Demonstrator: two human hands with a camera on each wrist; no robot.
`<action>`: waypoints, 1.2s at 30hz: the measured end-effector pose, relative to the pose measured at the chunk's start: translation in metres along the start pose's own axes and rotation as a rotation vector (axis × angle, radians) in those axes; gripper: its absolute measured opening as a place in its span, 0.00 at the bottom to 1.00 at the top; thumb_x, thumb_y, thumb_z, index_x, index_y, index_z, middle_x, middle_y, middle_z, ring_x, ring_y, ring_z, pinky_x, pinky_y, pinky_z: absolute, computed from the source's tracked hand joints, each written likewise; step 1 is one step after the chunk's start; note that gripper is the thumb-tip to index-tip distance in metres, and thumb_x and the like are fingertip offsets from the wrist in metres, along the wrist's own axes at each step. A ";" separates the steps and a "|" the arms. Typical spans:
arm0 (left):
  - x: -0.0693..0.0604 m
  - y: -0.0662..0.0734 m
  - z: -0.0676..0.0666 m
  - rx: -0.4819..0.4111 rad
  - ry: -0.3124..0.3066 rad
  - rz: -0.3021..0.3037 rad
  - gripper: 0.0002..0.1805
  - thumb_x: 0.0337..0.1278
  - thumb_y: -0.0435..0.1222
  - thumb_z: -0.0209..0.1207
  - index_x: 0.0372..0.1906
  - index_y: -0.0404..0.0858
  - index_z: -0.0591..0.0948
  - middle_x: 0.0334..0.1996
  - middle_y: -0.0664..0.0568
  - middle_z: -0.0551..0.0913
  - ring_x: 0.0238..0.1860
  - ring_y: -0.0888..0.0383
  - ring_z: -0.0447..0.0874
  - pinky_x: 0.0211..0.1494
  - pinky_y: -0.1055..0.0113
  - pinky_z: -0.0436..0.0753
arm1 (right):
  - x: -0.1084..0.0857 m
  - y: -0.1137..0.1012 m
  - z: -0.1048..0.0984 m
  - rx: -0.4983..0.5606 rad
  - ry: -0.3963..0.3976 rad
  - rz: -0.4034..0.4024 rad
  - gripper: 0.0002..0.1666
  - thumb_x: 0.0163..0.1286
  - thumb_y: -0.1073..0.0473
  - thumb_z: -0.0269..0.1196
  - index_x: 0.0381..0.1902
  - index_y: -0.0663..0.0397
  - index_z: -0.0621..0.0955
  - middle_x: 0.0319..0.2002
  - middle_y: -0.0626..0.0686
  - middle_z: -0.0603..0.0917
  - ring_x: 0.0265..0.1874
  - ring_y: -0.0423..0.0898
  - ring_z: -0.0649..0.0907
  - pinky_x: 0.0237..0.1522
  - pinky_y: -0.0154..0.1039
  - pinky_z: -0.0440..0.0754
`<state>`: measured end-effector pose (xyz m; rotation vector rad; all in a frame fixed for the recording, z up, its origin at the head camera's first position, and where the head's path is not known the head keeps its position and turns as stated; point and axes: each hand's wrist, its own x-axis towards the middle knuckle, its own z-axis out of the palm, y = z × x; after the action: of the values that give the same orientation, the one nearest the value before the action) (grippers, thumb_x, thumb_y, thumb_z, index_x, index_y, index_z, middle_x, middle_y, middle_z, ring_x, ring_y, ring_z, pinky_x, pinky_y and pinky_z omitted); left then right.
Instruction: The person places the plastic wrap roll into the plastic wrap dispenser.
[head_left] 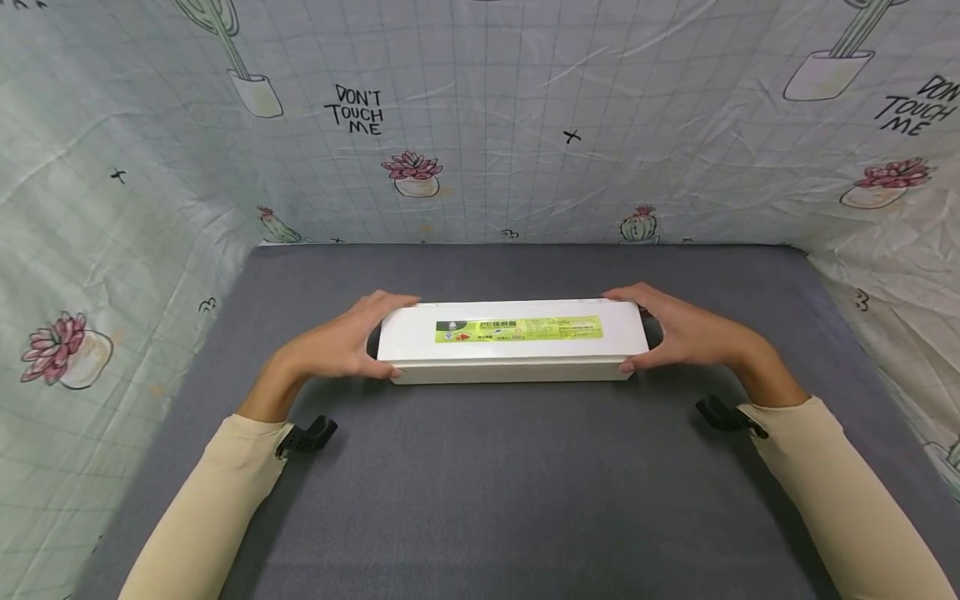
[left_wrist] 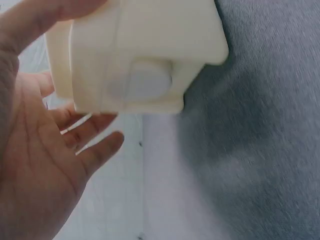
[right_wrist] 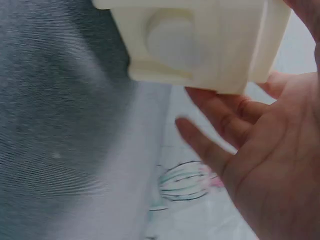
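A long white cling film dispenser box (head_left: 510, 371) with a green and yellow label lies crosswise in the middle of the head view, lid side up. My left hand (head_left: 337, 337) grips its left end, thumb on the front edge and fingers at the back. At the opposite end, my right hand (head_left: 693, 333) holds it the same way. Both wrist views show the box's cream end walls close up: the left end (left_wrist: 160, 30) and the right end (right_wrist: 227, 45), each with a round feature. Whether its underside touches the table cannot be made out.
The box is over a grey cloth-covered table (head_left: 495, 483). A pale sheet printed with plants and lettering (head_left: 495, 108) closes off the back and both sides. Black devices (head_left: 307, 435) sit at the beige sleeve cuffs.
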<state>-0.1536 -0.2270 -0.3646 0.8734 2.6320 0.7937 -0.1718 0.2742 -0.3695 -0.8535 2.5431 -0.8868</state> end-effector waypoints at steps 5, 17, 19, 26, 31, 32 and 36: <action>0.012 0.020 0.003 0.160 -0.036 0.033 0.58 0.45 0.50 0.74 0.81 0.46 0.55 0.67 0.46 0.66 0.63 0.48 0.64 0.61 0.45 0.71 | 0.008 -0.023 0.003 -0.192 -0.003 -0.064 0.59 0.54 0.40 0.78 0.76 0.53 0.64 0.63 0.53 0.72 0.57 0.48 0.72 0.55 0.51 0.73; 0.035 0.039 0.010 0.413 -0.054 0.047 0.59 0.41 0.52 0.75 0.80 0.46 0.57 0.62 0.47 0.70 0.57 0.49 0.68 0.54 0.50 0.73 | 0.026 -0.048 0.014 -0.463 -0.023 -0.056 0.62 0.50 0.34 0.78 0.75 0.54 0.64 0.58 0.53 0.73 0.50 0.48 0.73 0.44 0.45 0.75; 0.037 0.038 0.010 0.422 -0.058 0.050 0.59 0.41 0.53 0.75 0.79 0.46 0.58 0.62 0.47 0.70 0.56 0.49 0.69 0.54 0.51 0.74 | 0.030 -0.045 0.013 -0.431 -0.039 -0.051 0.62 0.50 0.34 0.78 0.75 0.54 0.64 0.60 0.52 0.72 0.52 0.48 0.73 0.48 0.46 0.74; 0.044 0.035 0.006 0.395 -0.074 0.060 0.58 0.37 0.53 0.76 0.78 0.47 0.61 0.59 0.49 0.71 0.50 0.51 0.71 0.52 0.55 0.74 | 0.040 -0.031 0.008 -0.310 -0.058 -0.075 0.62 0.47 0.35 0.80 0.73 0.53 0.65 0.60 0.51 0.73 0.51 0.47 0.72 0.50 0.47 0.74; 0.047 0.033 0.004 0.365 -0.087 0.071 0.57 0.36 0.51 0.76 0.77 0.49 0.62 0.57 0.52 0.72 0.49 0.54 0.71 0.49 0.58 0.75 | 0.041 -0.023 0.007 -0.234 -0.050 -0.130 0.59 0.46 0.35 0.81 0.71 0.47 0.68 0.59 0.46 0.73 0.51 0.43 0.72 0.49 0.45 0.73; 0.048 0.033 0.004 0.356 -0.088 0.077 0.57 0.36 0.51 0.76 0.77 0.49 0.62 0.56 0.53 0.72 0.49 0.54 0.72 0.48 0.58 0.75 | 0.042 -0.022 0.006 -0.226 -0.047 -0.139 0.58 0.46 0.35 0.81 0.71 0.46 0.69 0.59 0.45 0.74 0.50 0.42 0.73 0.49 0.44 0.74; 0.050 0.029 0.003 0.336 -0.088 0.094 0.56 0.34 0.51 0.75 0.76 0.52 0.64 0.54 0.56 0.72 0.48 0.56 0.72 0.47 0.59 0.75 | 0.042 -0.020 0.005 -0.210 -0.039 -0.148 0.58 0.45 0.34 0.81 0.70 0.44 0.69 0.58 0.43 0.74 0.50 0.41 0.73 0.49 0.43 0.74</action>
<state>-0.1780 -0.1751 -0.3535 1.0952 2.7041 0.3256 -0.1933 0.2328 -0.3649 -1.1225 2.5981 -0.6436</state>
